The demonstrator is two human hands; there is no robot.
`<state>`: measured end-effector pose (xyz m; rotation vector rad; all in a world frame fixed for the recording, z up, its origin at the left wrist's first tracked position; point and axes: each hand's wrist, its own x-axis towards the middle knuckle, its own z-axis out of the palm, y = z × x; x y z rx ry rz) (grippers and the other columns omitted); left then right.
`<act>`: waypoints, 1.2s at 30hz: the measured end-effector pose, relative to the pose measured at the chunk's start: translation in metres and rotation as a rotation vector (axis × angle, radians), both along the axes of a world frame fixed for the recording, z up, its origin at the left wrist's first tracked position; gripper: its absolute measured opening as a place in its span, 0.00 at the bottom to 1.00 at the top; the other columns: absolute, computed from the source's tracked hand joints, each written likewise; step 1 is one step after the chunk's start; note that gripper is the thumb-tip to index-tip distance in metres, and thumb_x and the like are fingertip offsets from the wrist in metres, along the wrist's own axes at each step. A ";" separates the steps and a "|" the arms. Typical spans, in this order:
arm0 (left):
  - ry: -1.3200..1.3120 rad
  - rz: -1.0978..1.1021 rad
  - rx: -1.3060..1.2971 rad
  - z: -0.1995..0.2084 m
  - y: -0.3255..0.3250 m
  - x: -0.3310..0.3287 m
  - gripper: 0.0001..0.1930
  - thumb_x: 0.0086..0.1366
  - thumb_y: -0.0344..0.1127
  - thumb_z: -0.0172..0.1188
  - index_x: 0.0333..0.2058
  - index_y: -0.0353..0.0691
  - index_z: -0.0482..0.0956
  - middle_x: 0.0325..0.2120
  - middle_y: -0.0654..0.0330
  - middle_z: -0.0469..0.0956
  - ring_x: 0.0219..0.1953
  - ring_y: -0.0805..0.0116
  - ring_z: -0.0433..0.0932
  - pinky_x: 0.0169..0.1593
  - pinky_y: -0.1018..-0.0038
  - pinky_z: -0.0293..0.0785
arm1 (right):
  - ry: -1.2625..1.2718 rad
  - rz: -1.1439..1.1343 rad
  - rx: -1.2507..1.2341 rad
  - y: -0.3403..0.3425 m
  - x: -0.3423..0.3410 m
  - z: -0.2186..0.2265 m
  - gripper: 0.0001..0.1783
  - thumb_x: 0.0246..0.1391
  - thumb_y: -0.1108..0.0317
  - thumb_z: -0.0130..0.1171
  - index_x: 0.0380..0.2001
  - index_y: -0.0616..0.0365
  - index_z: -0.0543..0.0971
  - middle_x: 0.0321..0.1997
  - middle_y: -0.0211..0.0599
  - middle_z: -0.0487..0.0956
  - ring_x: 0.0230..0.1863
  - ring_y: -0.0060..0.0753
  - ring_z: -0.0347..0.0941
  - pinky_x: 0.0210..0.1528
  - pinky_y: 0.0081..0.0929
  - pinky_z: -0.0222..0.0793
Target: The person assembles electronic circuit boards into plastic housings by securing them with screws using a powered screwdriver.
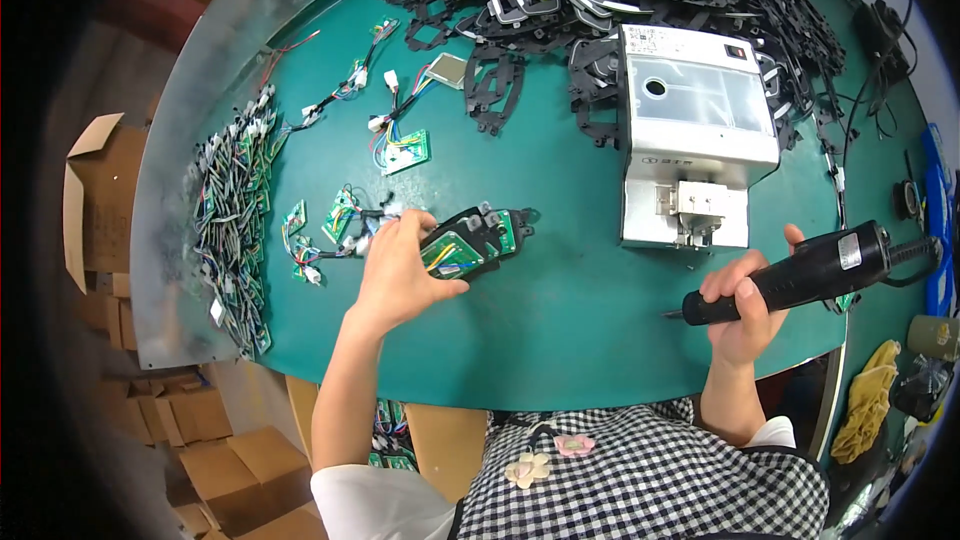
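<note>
My right hand is wrapped round a black electric screwdriver, whose tip points left above the mat. A cable runs from its rear end. My left hand grips the left end of a black plastic frame between thumb and fingers. Green circuit boards with coloured wires sit in that frame, which lies on the green mat. Just past my left fingers, a wired bundle with a small green board rests on the mat. The fingertips of my left hand are partly hidden.
A white and silver machine stands right of centre. Behind it is a heap of black plastic frames. A pile of wired circuit boards lines the left edge. Another board with a small screen lies farther back. Cardboard boxes stand on the floor at left.
</note>
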<state>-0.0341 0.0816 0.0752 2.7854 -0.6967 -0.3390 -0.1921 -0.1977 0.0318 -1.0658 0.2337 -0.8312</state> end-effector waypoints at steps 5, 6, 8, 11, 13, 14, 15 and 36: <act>0.218 -0.020 -0.026 0.013 -0.020 0.009 0.46 0.30 0.39 0.73 0.51 0.31 0.62 0.39 0.43 0.72 0.45 0.48 0.70 0.50 0.64 0.65 | -0.021 0.012 0.020 -0.002 0.000 -0.004 0.39 0.43 0.74 0.55 0.57 0.63 0.48 0.18 0.37 0.68 0.16 0.27 0.65 0.23 0.25 0.68; 0.233 -0.099 0.143 0.012 -0.030 0.012 0.49 0.30 0.42 0.73 0.53 0.30 0.61 0.41 0.43 0.72 0.45 0.48 0.70 0.50 0.64 0.65 | -0.022 0.020 0.009 -0.002 -0.001 -0.004 0.39 0.43 0.74 0.55 0.57 0.63 0.48 0.18 0.37 0.68 0.16 0.27 0.65 0.23 0.25 0.68; 0.247 -0.174 0.247 -0.001 -0.034 0.023 0.52 0.29 0.49 0.71 0.54 0.30 0.60 0.42 0.42 0.71 0.46 0.46 0.69 0.50 0.64 0.65 | -0.025 0.040 0.009 -0.002 -0.002 -0.003 0.39 0.42 0.74 0.55 0.56 0.63 0.48 0.18 0.37 0.68 0.16 0.28 0.65 0.23 0.25 0.68; 0.268 -0.154 0.407 -0.009 -0.033 0.021 0.49 0.29 0.50 0.72 0.52 0.31 0.63 0.48 0.45 0.66 0.52 0.51 0.64 0.55 0.64 0.61 | -0.037 0.017 -0.047 0.000 0.000 -0.007 0.39 0.42 0.74 0.55 0.56 0.64 0.49 0.18 0.37 0.68 0.16 0.28 0.65 0.22 0.25 0.68; 0.092 -0.166 0.277 -0.021 -0.025 0.009 0.48 0.28 0.49 0.73 0.50 0.32 0.64 0.47 0.45 0.66 0.52 0.51 0.63 0.56 0.63 0.58 | -0.068 0.014 -0.073 -0.001 0.003 -0.010 0.38 0.42 0.75 0.55 0.56 0.64 0.49 0.19 0.37 0.69 0.16 0.27 0.66 0.22 0.24 0.67; -0.082 -0.174 0.164 -0.030 -0.021 0.002 0.48 0.27 0.49 0.73 0.49 0.32 0.65 0.46 0.44 0.65 0.53 0.52 0.63 0.58 0.61 0.56 | -0.071 0.029 -0.093 0.000 0.002 -0.010 0.38 0.42 0.75 0.55 0.56 0.64 0.49 0.19 0.37 0.69 0.16 0.27 0.66 0.22 0.24 0.67; -0.226 -0.206 0.098 -0.039 -0.016 -0.007 0.44 0.28 0.45 0.73 0.47 0.32 0.65 0.41 0.48 0.68 0.49 0.53 0.65 0.60 0.57 0.52 | -0.018 0.060 -0.151 0.005 0.002 -0.010 0.39 0.42 0.75 0.54 0.57 0.62 0.48 0.19 0.37 0.69 0.17 0.28 0.67 0.23 0.24 0.67; -0.295 0.088 -0.475 -0.087 0.012 -0.092 0.41 0.30 0.42 0.72 0.45 0.36 0.63 0.33 0.55 0.72 0.39 0.60 0.72 0.41 0.68 0.62 | 0.162 0.489 -0.754 0.119 0.023 -0.001 0.32 0.41 0.74 0.52 0.54 0.67 0.62 0.57 0.47 0.65 0.20 0.18 0.66 0.25 0.13 0.63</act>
